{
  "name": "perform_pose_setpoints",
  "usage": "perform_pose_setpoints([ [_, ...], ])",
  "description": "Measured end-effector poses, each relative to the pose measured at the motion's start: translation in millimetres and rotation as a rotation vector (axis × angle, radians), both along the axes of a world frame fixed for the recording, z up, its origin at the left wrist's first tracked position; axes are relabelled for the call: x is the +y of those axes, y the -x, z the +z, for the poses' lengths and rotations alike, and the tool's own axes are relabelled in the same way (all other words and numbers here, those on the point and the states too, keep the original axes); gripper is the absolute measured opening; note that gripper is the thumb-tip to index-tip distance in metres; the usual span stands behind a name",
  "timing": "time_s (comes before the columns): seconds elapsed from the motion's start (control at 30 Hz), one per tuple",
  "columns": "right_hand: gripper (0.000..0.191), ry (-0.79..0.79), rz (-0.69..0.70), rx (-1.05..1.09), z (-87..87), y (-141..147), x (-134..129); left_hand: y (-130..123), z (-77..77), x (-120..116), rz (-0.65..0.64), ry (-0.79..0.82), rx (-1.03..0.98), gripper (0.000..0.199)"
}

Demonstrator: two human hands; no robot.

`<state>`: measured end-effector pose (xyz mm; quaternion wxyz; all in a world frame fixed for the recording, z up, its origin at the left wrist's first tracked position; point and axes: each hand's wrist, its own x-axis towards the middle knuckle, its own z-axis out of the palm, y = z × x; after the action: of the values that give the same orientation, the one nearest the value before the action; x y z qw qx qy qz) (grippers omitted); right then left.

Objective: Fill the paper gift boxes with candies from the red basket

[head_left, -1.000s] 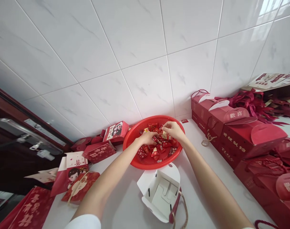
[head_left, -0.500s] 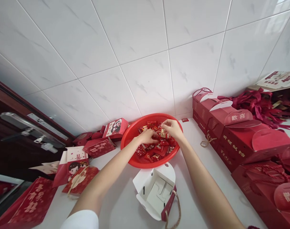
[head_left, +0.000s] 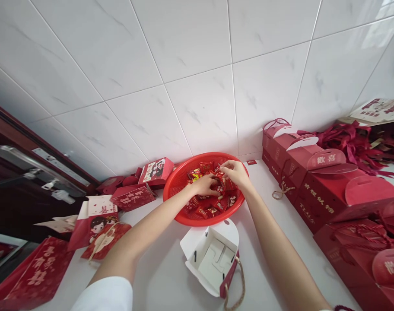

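Both hands reach into a red plastic basket [head_left: 175,211] filled with red-wrapped candies [head_left: 207,211]. My left hand [head_left: 206,185] has its fingers curled down among the candies, its fingertips partly hidden by wrappers. On the basket's right side, my right hand [head_left: 235,172] has thumb and forefinger pinched together just over the pile; what sits between them is too small to make out. In front of the basket stands an open gift box [head_left: 213,261], white inside and red outside, with a twine handle [head_left: 242,287] hanging at its right.
Closed red gift boxes [head_left: 329,190] line the right side, with dark red ribbons [head_left: 342,140] behind them. More red boxes [head_left: 156,170] and a pouch [head_left: 108,242] lie left. A tiled wall [head_left: 200,108] rises behind; a door handle [head_left: 38,168] is at far left.
My left hand has shifted slightly right and deeper into the candies. The beige-and-red packet near my right hand no longer shows. The view has turned slightly.
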<state>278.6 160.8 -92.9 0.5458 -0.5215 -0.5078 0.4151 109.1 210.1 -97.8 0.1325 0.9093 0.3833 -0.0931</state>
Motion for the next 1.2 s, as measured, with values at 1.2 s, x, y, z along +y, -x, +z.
perform_pose_setpoints([
  [1.2, 0.005, -0.027, 0.005, 0.035, 5.2, 1, -5, 18, 12.8, 12, 0.160, -0.123, -0.266, 0.033],
])
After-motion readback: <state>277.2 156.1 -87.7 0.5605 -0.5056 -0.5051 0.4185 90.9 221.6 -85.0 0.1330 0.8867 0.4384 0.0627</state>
